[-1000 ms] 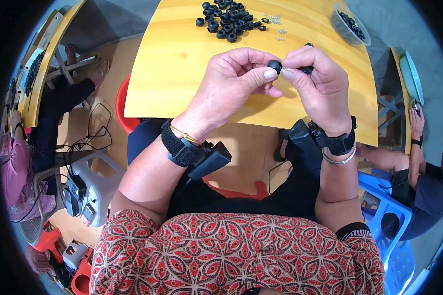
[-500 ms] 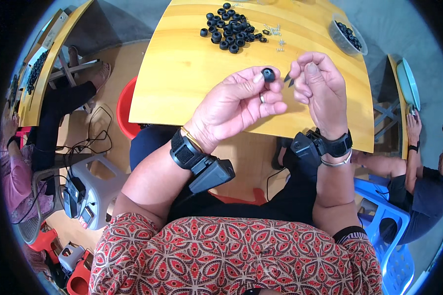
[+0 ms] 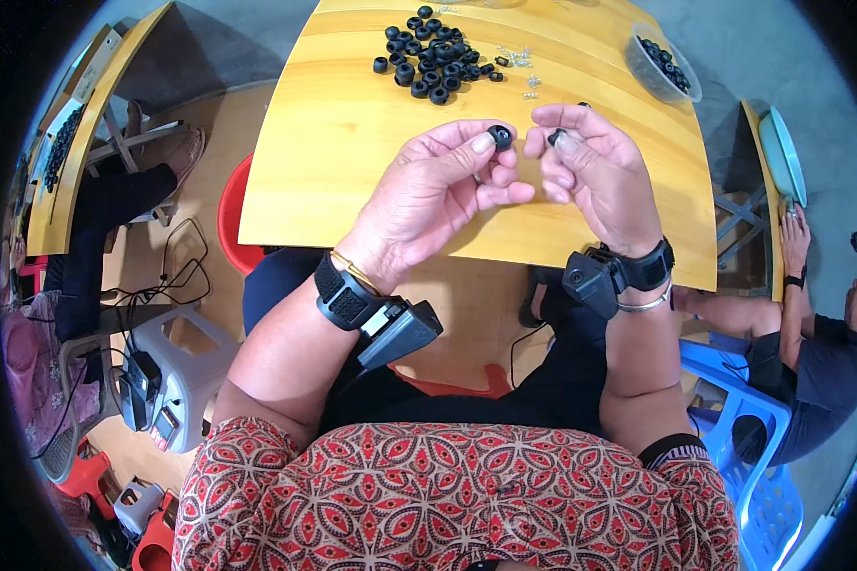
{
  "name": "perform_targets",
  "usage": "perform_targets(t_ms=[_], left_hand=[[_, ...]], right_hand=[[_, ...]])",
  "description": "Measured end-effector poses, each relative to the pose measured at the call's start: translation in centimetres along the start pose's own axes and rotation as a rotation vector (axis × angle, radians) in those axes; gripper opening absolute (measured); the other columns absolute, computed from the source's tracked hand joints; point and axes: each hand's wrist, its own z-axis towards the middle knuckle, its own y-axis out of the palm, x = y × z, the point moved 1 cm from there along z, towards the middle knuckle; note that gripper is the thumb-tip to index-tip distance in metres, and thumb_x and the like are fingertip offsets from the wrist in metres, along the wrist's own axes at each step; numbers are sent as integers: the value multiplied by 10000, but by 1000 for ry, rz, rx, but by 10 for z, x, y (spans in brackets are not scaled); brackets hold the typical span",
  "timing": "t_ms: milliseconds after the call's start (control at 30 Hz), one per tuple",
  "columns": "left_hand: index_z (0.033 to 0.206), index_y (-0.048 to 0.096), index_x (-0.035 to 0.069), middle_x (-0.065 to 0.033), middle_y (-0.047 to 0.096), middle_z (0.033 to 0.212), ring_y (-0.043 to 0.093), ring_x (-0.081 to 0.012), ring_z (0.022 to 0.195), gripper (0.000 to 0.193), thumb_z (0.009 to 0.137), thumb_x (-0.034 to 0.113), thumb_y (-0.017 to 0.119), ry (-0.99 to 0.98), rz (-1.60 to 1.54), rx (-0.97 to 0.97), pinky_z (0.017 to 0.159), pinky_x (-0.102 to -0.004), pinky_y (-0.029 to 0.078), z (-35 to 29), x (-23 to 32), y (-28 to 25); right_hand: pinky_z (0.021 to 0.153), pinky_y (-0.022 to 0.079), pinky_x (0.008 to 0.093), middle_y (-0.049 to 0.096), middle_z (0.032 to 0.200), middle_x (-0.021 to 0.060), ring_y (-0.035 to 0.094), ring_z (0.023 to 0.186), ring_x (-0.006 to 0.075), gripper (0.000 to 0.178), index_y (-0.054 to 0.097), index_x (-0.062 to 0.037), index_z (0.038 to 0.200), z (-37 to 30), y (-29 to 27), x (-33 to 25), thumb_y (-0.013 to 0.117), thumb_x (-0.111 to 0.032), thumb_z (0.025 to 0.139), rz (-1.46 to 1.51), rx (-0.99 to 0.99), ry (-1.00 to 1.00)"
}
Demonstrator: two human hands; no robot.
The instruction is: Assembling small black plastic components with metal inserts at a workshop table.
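Note:
My left hand (image 3: 438, 176) is raised above the near part of the yellow table (image 3: 343, 181), palm turned up. Its thumb and fingers pinch a round black knob-like piece (image 3: 500, 138) with a hole facing me. Just to the right, my right hand (image 3: 600, 171) is closed, thumb against index finger, on a small dark tool (image 3: 555, 137). Most of that tool is hidden by the fingers, so its kind is unclear. The two hands are close but apart. Beyond them lies a heap of similar black round pieces (image 3: 433, 57), with tiny shiny clear bits (image 3: 531, 83) on its right.
A clear plastic bowl (image 3: 632, 70) of black pieces stands at the table's far right. A red tub (image 3: 233, 214) is beside the left edge. Left of me, a pale stool (image 3: 195, 343) bears devices and cables. A person's hand (image 3: 795, 238) is at another table near a teal basin (image 3: 784, 152).
The right thumb and fingers have shifted, and the dark pointed tips that stuck out toward the left hand are now mostly covered. The left hand keeps its pinch. The whole view has shifted slightly.

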Motion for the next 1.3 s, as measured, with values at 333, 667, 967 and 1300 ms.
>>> perform_targets(t_ms=[333,667,967,1300], left_hand=[[1017,511,-12,-94,560,853,560,-129,721,215,843,107,474,21,90,49,748,-306,504,-2,0,5],[993,528,-2,-55,554,787,550,-115,705,188,829,84,495,81,206,33,733,-321,512,-1,-1,6],[992,527,-3,-53,550,786,546,-118,711,189,822,76,506,106,259,89,717,-309,515,0,-2,10],[1004,518,-12,-65,546,802,537,-123,714,194,834,75,486,135,363,81,716,-315,513,0,-3,7]], right_hand=[[515,342,171,456,722,5,383,563,57,216,505,26,1036,-3,5,-2,426,-69,859,-130,-64,-108],[537,378,168,512,740,47,455,594,65,185,442,33,983,-1,5,4,484,18,804,-274,-2,-231],[533,382,163,517,707,27,466,583,61,177,512,37,977,-2,7,0,493,11,803,-378,28,-230],[540,394,165,525,690,25,477,589,61,153,533,31,955,0,3,2,475,8,815,-429,16,-299]])
